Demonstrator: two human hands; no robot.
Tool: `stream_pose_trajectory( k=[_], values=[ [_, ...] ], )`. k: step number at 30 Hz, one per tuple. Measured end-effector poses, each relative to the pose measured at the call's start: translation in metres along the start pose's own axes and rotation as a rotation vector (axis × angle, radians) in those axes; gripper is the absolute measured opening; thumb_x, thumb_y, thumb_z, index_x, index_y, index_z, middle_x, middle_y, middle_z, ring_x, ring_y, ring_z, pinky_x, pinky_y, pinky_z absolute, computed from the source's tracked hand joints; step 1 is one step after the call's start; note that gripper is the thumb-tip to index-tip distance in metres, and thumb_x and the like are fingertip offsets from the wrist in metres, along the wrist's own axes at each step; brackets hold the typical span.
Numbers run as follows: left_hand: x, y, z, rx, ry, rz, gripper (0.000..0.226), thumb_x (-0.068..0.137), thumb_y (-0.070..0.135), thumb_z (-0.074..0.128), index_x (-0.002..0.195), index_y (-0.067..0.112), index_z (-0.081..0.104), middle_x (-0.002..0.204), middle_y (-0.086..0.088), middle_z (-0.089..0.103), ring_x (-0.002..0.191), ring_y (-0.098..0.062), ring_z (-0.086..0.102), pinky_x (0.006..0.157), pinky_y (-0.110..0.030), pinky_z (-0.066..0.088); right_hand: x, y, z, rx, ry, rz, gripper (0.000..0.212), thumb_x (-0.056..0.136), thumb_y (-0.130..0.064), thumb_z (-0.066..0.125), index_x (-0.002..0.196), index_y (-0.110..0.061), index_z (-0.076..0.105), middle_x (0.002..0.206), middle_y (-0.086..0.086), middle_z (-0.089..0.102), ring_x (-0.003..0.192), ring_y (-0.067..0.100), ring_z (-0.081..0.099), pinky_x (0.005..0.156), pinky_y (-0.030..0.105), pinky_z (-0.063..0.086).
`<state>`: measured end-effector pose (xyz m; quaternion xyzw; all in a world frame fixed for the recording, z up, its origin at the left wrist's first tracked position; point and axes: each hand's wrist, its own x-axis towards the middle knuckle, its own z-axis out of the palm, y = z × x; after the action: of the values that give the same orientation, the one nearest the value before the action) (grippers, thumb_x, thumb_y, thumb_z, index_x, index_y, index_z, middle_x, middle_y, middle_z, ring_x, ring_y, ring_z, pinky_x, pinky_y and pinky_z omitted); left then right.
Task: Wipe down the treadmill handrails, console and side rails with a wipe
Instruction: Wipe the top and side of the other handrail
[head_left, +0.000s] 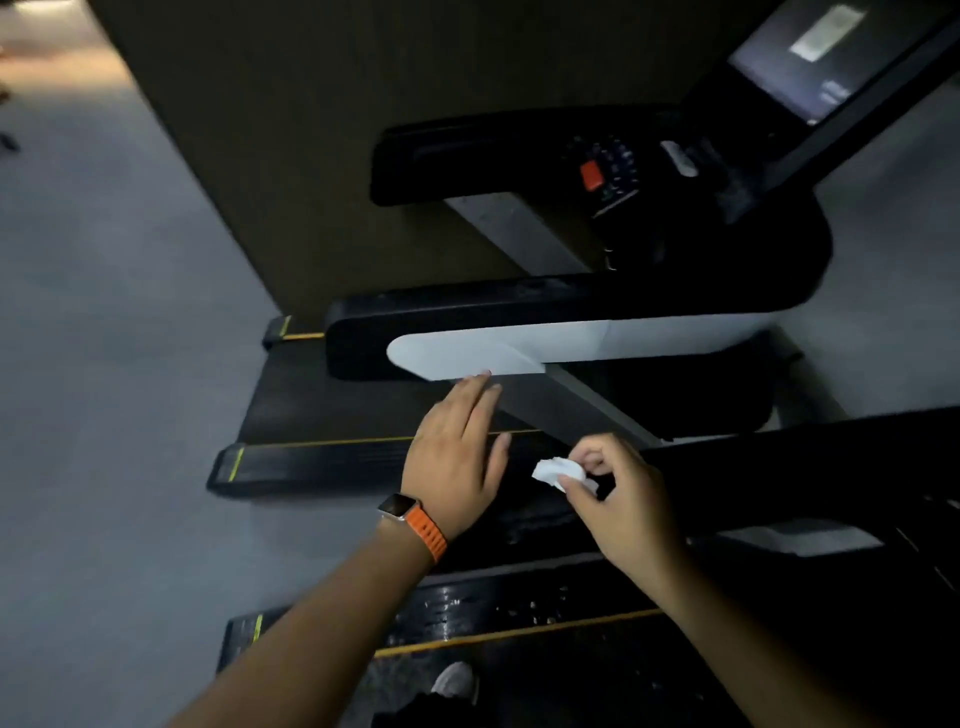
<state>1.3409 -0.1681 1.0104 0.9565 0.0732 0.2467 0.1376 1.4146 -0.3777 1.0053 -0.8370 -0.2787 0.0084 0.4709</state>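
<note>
While the right hand (618, 499) pinches a crumpled wipe (558, 473), the left hand (457, 457), fingers straight together, seemingly nears the handrail (467, 353).

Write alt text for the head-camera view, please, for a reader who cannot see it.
Seen from above, a person's right hand pinches a crumpled white wipe while the open left hand, an orange-strapped watch on its wrist, reaches toward the treadmill's near handrail. Beyond lie the dim console and its screen.
</note>
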Motion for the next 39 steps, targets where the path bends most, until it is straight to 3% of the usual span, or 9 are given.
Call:
stream_pose_trajectory(
  k=[5,15,18,22,26,29,31,34,39],
  values=[
    [-0.043,0.038,0.003,0.074,0.036,-0.200,0.051,0.103,0.036,0.049,0.146,0.009,0.051,0.159,-0.009,0.042,0.146,-0.026,0.040,0.118,-0.043,0.039,-0.001,0.022,-0.022,0.049,-0.137,-0.114,0.026,0.082,-0.005,0.085,0.091,-0.023,0.069,0.095,-0.010,0.068,0.093,0.002,0.064,0.077,0.009,0.045],
    [-0.150,0.028,0.070,0.174,0.012,-0.331,0.052,0.102,0.035,0.052,0.147,0.011,0.050,0.161,-0.008,0.039,0.152,-0.024,0.032,0.118,-0.044,0.039,-0.029,0.074,0.023,0.098,-0.199,-0.090,0.032,0.082,-0.006,0.087,0.089,-0.027,0.063,0.087,-0.012,0.069,0.082,0.009,0.066,0.065,0.025,0.051],
    [-0.184,0.010,0.116,0.198,0.056,-0.326,0.056,0.100,0.032,0.056,0.150,0.010,0.046,0.163,-0.009,0.035,0.155,-0.026,0.027,0.117,-0.050,0.040,-0.036,0.104,0.064,0.059,-0.194,-0.236,0.045,0.079,0.007,0.084,0.091,-0.031,0.062,0.096,-0.011,0.069,0.089,0.007,0.067,0.072,0.023,0.053],
    [-0.210,-0.016,0.177,0.240,0.115,-0.227,0.063,0.099,0.030,0.056,0.155,0.008,0.037,0.166,-0.013,0.028,0.156,-0.030,0.023,0.116,-0.054,0.040,-0.030,0.132,0.110,0.005,-0.091,-0.572,0.032,0.074,0.023,0.076,0.086,-0.006,0.071,0.101,0.000,0.071,0.094,0.014,0.066,0.086,0.024,0.054],
    [-0.218,-0.053,0.239,0.310,0.279,-0.122,0.063,0.100,0.027,0.055,0.155,0.006,0.033,0.167,-0.015,0.022,0.156,-0.036,0.019,0.120,-0.055,0.035,-0.028,0.162,0.144,-0.145,0.014,-1.009,0.016,0.099,0.006,0.063,0.099,-0.002,0.077,0.111,0.009,0.074,0.098,0.025,0.067,0.090,0.035,0.058],
    [-0.213,-0.076,0.272,0.368,0.454,-0.050,0.060,0.102,0.026,0.053,0.153,0.003,0.033,0.165,-0.017,0.024,0.156,-0.037,0.018,0.124,-0.053,0.026,-0.025,0.183,0.162,-0.327,0.171,-1.213,0.021,0.104,-0.001,0.061,0.119,0.004,0.074,0.125,0.015,0.072,0.102,0.034,0.069,0.096,0.041,0.056],
    [-0.209,-0.086,0.287,0.397,0.558,-0.012,0.058,0.104,0.026,0.051,0.153,0.002,0.032,0.164,-0.018,0.026,0.156,-0.036,0.019,0.125,-0.051,0.022,-0.026,0.199,0.174,-0.478,0.257,-1.301,0.035,0.103,-0.002,0.062,0.136,0.009,0.062,0.141,0.019,0.063,0.118,0.037,0.067,0.103,0.044,0.053],
    [-0.205,-0.097,0.303,0.414,0.690,0.036,0.057,0.105,0.024,0.050,0.153,0.000,0.034,0.164,-0.018,0.027,0.156,-0.035,0.021,0.126,-0.050,0.021,-0.030,0.231,0.190,-0.762,0.349,-1.317,0.057,0.107,-0.018,0.055,0.156,0.006,0.038,0.163,0.022,0.038,0.149,0.037,0.041,0.121,0.049,0.039],
    [-0.205,-0.100,0.315,0.413,0.769,0.053,0.056,0.105,0.022,0.050,0.153,-0.001,0.037,0.164,-0.018,0.028,0.156,-0.033,0.021,0.126,-0.048,0.020,-0.038,0.251,0.200,-0.975,0.412,-1.208,0.071,0.110,-0.040,0.040,0.164,0.000,0.019,0.172,0.019,0.016,0.159,0.034,0.018,0.129,0.051,0.019]
  ],
)
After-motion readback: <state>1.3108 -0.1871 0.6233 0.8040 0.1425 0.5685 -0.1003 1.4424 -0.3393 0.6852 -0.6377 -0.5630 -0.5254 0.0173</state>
